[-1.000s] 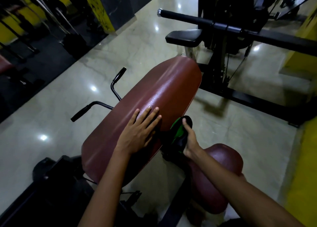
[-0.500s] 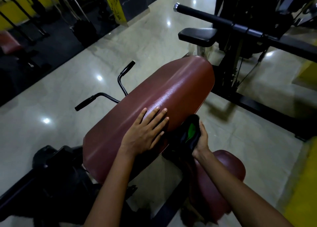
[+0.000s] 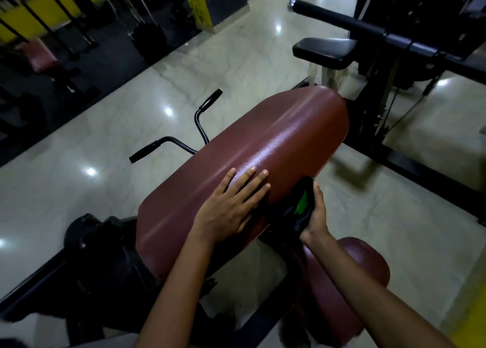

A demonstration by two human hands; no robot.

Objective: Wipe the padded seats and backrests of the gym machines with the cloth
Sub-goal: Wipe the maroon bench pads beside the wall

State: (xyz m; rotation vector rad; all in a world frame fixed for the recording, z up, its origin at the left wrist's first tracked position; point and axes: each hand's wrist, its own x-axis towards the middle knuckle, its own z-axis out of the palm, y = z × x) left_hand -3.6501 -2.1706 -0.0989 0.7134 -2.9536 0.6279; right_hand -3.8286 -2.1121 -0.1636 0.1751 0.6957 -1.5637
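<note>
A long maroon padded backrest (image 3: 268,147) runs from lower left to upper right in the head view. My left hand (image 3: 231,208) lies flat on its near half, fingers straight and spread. Against the pad's right side edge, my right hand (image 3: 314,216) grips a dark cloth with a green patch (image 3: 297,205). Below my right forearm sits the rounded maroon seat pad (image 3: 352,268), partly hidden by my arm.
Two black handle bars (image 3: 184,140) stick out left of the backrest. A black padded seat (image 3: 326,49) and a long black roller bar (image 3: 349,23) of another machine stand behind. Glossy pale floor (image 3: 105,126) surrounds the machine; dark equipment and a yellow pillar (image 3: 196,3) lie far left.
My right hand has slid the cloth a little farther along the backrest's side edge. The left hand has stayed flat on the pad while the view shifted.
</note>
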